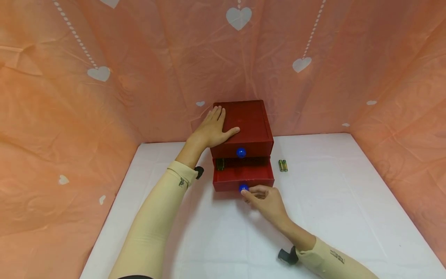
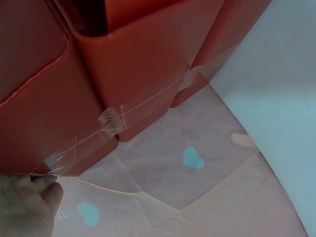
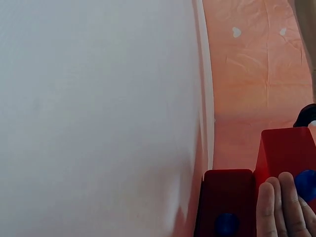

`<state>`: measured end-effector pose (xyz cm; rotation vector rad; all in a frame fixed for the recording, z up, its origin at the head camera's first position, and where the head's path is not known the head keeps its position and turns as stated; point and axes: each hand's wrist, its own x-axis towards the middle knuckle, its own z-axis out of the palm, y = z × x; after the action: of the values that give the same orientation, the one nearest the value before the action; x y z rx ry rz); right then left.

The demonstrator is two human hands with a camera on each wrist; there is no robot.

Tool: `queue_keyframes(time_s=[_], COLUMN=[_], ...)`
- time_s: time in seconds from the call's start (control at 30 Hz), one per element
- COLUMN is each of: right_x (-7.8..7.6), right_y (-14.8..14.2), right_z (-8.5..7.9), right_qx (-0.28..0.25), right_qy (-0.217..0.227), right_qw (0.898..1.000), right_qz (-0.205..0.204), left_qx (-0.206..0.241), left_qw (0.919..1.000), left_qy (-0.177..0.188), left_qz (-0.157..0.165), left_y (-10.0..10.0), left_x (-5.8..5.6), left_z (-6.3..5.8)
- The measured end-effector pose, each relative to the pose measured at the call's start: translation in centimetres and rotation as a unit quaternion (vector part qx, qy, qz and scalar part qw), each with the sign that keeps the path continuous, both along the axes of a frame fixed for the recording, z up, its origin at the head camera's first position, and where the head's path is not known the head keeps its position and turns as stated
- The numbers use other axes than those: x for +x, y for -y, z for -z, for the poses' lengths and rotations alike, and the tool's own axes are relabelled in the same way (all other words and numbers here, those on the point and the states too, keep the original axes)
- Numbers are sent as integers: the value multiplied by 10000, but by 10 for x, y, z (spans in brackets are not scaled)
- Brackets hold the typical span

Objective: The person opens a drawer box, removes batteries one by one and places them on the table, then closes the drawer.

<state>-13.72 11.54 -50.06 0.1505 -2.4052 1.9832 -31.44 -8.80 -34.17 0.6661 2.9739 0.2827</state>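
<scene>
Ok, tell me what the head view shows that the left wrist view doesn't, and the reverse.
Only the head view shows the right hand, two blue knobs and two batteries. Only the left wrist view shows clear tape on the red drawer unit. Both show that red drawer unit, the left hand and the heart-patterned backdrop.

Soft, even light fills the head view, faint shadows pooling on the white tablecloth (image 1: 331, 205) below the open drawer (image 1: 225, 186), whose back sinks into darkness! Over on both wrist views it's dimmer, greyer, with softer detail.
</scene>
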Motion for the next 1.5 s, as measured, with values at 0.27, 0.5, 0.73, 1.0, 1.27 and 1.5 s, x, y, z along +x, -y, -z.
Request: queue_keyframes(time_s=[0.27,0.5,0.73,1.0,1.27,1.5], right_x=[5,10,16,23,32,36], right_y=[0,1,1,3,5,6], right_z=[-1,-2,-1,2,1,3], right_qx=[23,15,-41,-31,-191,-338], right_qy=[82,115,143,175,291,282], right_qw=[9999,9999,9999,9998,9993,9990], right_qz=[56,24,38,77,105,49], left_qx=[-16,-42,13,42,59,111], left_qw=[10000,10000,10000,10000,10000,9999], left_qy=[-10,-9,-13,14,40,64], left_qz=[24,30,54,50,41,52], left_y=[0,1,0,1,1,1], left_x=[1,1,1,0,0,0], left_z=[-2,-2,-1,-1,0,0])
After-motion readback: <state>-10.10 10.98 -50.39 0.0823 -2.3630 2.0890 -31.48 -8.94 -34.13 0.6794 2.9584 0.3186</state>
